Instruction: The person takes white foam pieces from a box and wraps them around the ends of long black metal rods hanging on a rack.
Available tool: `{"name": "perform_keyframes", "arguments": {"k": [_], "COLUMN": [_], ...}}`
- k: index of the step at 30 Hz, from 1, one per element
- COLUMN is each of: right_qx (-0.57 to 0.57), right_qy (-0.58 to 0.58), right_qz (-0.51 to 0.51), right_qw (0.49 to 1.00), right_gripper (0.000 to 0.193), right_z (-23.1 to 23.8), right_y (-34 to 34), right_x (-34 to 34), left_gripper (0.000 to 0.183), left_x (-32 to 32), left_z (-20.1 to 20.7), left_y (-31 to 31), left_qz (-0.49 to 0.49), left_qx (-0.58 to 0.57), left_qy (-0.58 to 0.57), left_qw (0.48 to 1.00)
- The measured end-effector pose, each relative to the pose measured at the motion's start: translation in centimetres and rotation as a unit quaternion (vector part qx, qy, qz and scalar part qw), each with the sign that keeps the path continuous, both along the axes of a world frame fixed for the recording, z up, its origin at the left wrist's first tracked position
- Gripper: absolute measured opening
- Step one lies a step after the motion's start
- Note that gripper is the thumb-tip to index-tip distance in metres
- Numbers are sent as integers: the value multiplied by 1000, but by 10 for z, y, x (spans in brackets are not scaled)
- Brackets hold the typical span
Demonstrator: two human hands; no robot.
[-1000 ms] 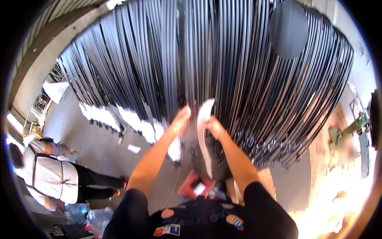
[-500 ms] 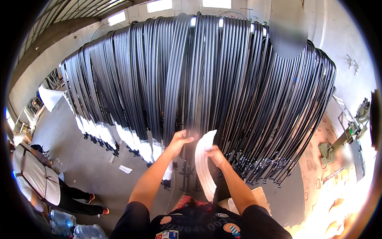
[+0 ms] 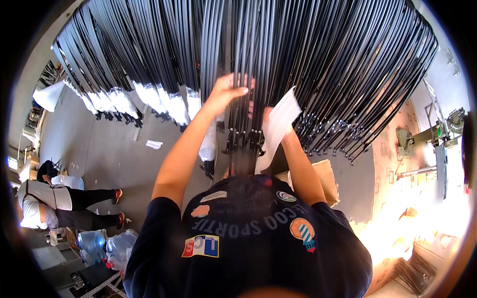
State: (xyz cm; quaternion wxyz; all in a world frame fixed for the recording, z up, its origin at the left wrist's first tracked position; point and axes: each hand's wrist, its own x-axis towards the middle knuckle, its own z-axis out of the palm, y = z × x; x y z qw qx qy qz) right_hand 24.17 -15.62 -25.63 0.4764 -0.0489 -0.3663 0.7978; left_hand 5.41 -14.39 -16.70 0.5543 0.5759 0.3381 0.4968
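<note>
Long black tubes (image 3: 211, 49) hang in dense rows before me, their lower ends carrying small dark fittings. My left hand (image 3: 224, 94) is closed round a narrow bunch in the middle, thumb in front, fingertips showing between the tubes. A white wrapping sheet (image 3: 284, 115), thin and lightly ridged, is gripped in my right hand (image 3: 288, 135) just right of that bunch. The sheet hides part of this hand; other fingertips show behind the tubes. Just left, a tube bundle has a white wrapping (image 3: 207, 144) round its lower part.
More bundles with white-wrapped ends (image 3: 171, 102) hang at the left. An open cardboard box (image 3: 325, 181) is by my right arm. A person (image 3: 59, 198) stands at the left near clear plastic bags (image 3: 119, 248). A white scrap (image 3: 154, 144) lies on the grey floor.
The view has tipped downward. My left hand has closed round the middle bunch, and my right hand has brought the white sheet up beside it, now spread wider.
</note>
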Motion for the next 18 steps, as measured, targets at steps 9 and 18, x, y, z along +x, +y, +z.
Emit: {"name": "perform_keyframes", "arguments": {"k": [9, 18], "right_qx": [38, 16], "right_qy": [5, -169], "right_qz": [8, 71], "right_qw": [999, 983], "right_gripper": [32, 32], "right_z": [7, -22], "right_y": [-17, -23], "right_x": [8, 32], "left_gripper": [39, 40], "left_x": [-4, -3], "left_z": [-27, -41], "left_y": [-28, -37], "left_qz": [-79, -113], "left_qx": [-140, -145], "left_qy": [-35, -24], "left_qw": [986, 983]}}
